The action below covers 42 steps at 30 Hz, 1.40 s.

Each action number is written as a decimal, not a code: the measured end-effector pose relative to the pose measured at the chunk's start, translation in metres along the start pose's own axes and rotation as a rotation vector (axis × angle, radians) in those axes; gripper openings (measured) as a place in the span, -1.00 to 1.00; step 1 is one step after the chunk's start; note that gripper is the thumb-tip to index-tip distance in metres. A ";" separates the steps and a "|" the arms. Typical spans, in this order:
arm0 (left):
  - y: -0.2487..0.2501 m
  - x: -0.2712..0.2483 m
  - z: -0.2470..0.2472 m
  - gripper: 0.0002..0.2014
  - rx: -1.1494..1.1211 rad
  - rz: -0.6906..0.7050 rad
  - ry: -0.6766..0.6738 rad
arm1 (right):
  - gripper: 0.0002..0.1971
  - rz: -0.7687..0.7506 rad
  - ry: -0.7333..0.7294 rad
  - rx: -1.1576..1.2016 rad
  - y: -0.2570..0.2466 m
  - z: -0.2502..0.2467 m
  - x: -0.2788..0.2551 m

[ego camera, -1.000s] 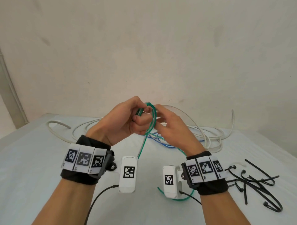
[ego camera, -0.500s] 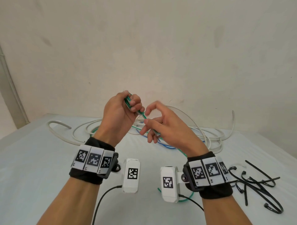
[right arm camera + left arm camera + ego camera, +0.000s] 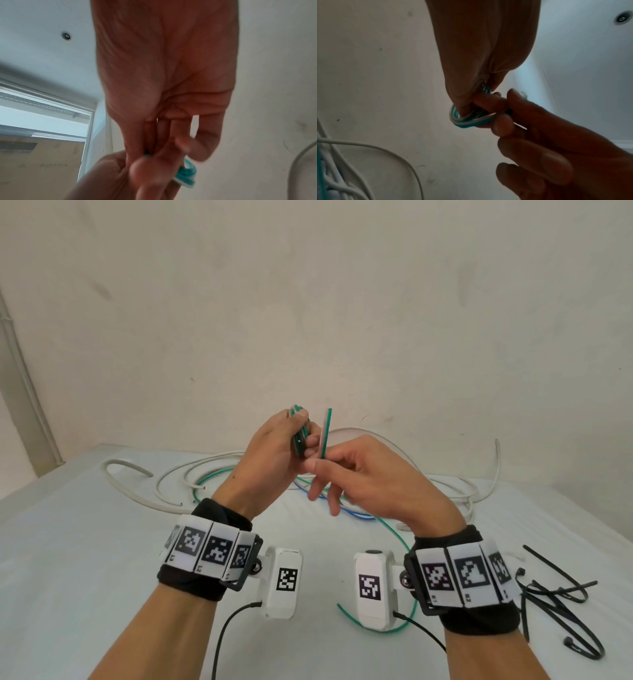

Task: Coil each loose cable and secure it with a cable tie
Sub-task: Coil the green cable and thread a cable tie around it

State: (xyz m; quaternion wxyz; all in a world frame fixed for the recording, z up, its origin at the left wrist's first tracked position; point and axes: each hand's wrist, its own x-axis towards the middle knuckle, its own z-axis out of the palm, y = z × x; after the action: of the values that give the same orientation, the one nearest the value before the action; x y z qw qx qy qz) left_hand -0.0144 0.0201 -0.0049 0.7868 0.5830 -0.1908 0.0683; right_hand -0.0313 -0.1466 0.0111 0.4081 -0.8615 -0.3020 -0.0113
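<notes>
Left hand (image 3: 274, 446) grips green cable (image 3: 298, 433) coil, right hand (image 3: 370, 477) at its 3 o'clock pinches the cable's upright end, other fingers loose.

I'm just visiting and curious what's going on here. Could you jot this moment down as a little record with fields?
Activity: coiling a green cable by hand, above the table
Left hand: grips the small green coil
Right hand: pinches the green cable beside the coil
Green cable's tail: trails down to the table, its end near the right wrist
White cables: loose on the table, behind the hands
Blue cable: loose, among the white ones
Cable ties: black, a loose pile at the right, none on the coil
</notes>
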 end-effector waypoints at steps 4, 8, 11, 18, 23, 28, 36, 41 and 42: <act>0.001 -0.002 0.004 -0.74 0.025 -0.016 -0.027 | -0.59 -0.044 0.168 -0.136 -0.003 0.001 0.001; 0.004 0.000 -0.004 -0.74 0.043 0.026 -0.011 | -0.79 -0.095 0.157 0.026 -0.010 0.005 0.002; 0.003 0.000 -0.011 -0.79 0.045 0.018 0.011 | -0.78 -0.067 0.086 0.152 -0.013 0.005 0.001; -0.003 -0.001 -0.005 -0.82 0.193 -0.006 -0.077 | -0.81 -0.137 0.280 0.028 -0.015 0.007 0.000; 0.005 -0.006 0.006 -0.62 0.130 -0.028 -0.131 | -0.92 -0.146 0.433 0.109 -0.012 0.008 0.003; 0.010 -0.009 0.012 -0.46 0.093 -0.108 -0.150 | -0.87 -0.125 0.496 0.152 -0.011 0.013 0.006; 0.007 -0.009 0.019 -0.68 0.198 -0.102 -0.002 | -0.65 0.041 0.548 0.181 -0.004 0.013 0.011; 0.008 -0.009 0.018 -0.63 0.272 -0.149 -0.146 | -0.37 -0.077 0.373 0.085 0.001 -0.001 0.003; 0.008 -0.009 0.018 -0.64 0.270 -0.155 -0.184 | -0.41 -0.102 0.309 0.050 0.000 -0.004 0.001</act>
State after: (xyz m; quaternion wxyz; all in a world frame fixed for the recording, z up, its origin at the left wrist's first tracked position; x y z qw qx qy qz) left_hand -0.0296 0.0068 0.0032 0.6835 0.7001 -0.2055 -0.0213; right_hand -0.0293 -0.1490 0.0140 0.4700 -0.8226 -0.2790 -0.1568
